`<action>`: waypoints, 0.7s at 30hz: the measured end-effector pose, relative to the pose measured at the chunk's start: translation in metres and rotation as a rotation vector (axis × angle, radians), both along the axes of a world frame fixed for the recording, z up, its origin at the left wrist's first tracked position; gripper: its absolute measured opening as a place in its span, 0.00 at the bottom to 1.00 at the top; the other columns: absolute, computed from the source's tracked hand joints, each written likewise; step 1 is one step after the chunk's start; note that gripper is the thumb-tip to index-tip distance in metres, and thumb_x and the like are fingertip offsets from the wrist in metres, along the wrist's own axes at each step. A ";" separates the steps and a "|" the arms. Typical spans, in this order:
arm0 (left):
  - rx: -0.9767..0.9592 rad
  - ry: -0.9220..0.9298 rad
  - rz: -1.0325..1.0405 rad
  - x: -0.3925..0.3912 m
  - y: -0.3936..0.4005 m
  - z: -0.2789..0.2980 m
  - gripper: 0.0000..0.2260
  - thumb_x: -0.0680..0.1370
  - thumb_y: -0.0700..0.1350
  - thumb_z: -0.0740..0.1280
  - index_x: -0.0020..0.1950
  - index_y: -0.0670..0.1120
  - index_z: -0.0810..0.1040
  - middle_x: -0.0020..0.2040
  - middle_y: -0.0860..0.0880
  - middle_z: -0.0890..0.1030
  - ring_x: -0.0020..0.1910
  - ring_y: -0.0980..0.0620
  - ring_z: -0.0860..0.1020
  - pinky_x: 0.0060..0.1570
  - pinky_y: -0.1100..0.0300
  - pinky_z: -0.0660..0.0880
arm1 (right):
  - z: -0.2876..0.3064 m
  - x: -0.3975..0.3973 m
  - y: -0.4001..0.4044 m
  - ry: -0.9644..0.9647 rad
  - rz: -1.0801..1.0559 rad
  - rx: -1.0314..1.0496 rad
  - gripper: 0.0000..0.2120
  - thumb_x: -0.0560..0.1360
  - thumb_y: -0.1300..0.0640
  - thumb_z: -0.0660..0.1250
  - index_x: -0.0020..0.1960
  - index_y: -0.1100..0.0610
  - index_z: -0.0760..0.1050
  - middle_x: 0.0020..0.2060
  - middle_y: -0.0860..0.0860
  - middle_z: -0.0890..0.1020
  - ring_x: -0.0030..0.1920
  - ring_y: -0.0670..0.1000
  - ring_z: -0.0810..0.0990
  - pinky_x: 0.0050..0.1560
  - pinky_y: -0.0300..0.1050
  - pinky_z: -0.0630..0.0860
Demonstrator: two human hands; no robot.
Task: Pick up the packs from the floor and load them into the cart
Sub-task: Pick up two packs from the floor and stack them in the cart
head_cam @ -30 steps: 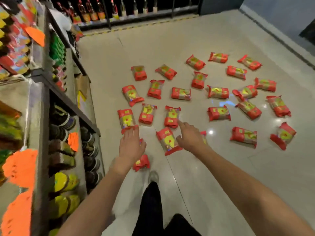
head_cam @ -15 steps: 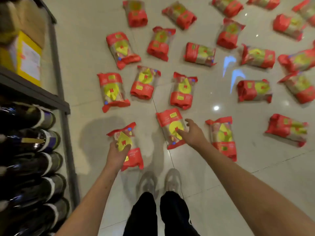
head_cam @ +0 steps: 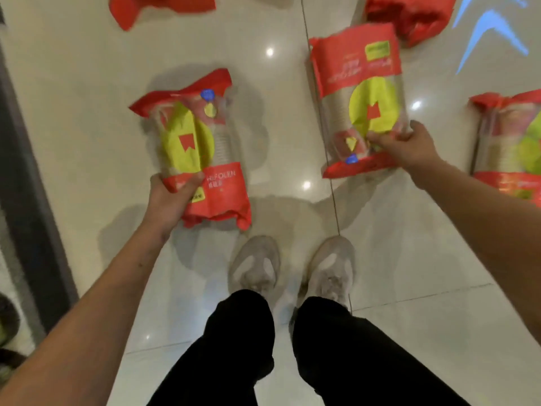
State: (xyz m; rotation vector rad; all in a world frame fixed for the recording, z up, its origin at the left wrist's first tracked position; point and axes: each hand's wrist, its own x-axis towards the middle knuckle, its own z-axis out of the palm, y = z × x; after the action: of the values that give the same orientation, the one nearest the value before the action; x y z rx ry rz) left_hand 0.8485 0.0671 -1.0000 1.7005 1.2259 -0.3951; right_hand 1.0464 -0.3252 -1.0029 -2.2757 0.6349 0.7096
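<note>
My left hand (head_cam: 169,197) grips the lower left corner of a red and clear pack with a yellow label (head_cam: 199,148), which is held just above the tiled floor. My right hand (head_cam: 405,148) curls round the lower right edge of a second, similar pack (head_cam: 358,98) that lies on or just off the floor; I cannot tell which. A third pack (head_cam: 510,148) lies at the right edge. Parts of two more packs, one at the top left (head_cam: 155,7) and one at the top right (head_cam: 409,19), show along the top. No cart is in view.
My two feet in pale shoes (head_cam: 292,268) stand on the glossy tiles (head_cam: 424,259) just below the packs. A dark shelf upright (head_cam: 26,200) runs down the left edge, close to my left arm.
I have bent much closer to the floor. My right hand, which was reaching over the middle pack, now grips it. My left hand keeps its hold on its pack.
</note>
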 end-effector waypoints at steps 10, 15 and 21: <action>-0.156 -0.082 0.203 0.018 -0.011 0.012 0.26 0.71 0.51 0.79 0.64 0.42 0.76 0.49 0.45 0.85 0.35 0.55 0.85 0.27 0.62 0.78 | 0.011 0.004 0.019 0.025 -0.071 0.155 0.40 0.62 0.39 0.81 0.61 0.65 0.75 0.50 0.53 0.84 0.47 0.49 0.84 0.51 0.46 0.82; -0.154 -0.084 0.215 0.018 -0.011 0.009 0.27 0.70 0.51 0.79 0.64 0.45 0.75 0.53 0.46 0.84 0.40 0.53 0.85 0.28 0.61 0.79 | 0.008 0.013 0.032 0.029 -0.101 0.229 0.30 0.65 0.44 0.82 0.60 0.59 0.78 0.50 0.52 0.86 0.45 0.49 0.86 0.44 0.43 0.82; -0.160 -0.055 0.212 0.028 -0.005 0.045 0.27 0.69 0.54 0.79 0.64 0.49 0.75 0.54 0.47 0.84 0.47 0.46 0.85 0.34 0.56 0.79 | 0.038 0.004 0.042 0.031 -0.072 0.252 0.23 0.66 0.44 0.81 0.53 0.57 0.80 0.37 0.50 0.83 0.33 0.46 0.82 0.32 0.38 0.78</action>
State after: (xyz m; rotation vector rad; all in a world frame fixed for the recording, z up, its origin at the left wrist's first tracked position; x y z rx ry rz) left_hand 0.8765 0.0618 -0.9548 1.4210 1.2839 -0.3074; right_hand 1.0508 -0.2835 -0.9646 -2.0048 0.6032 0.7471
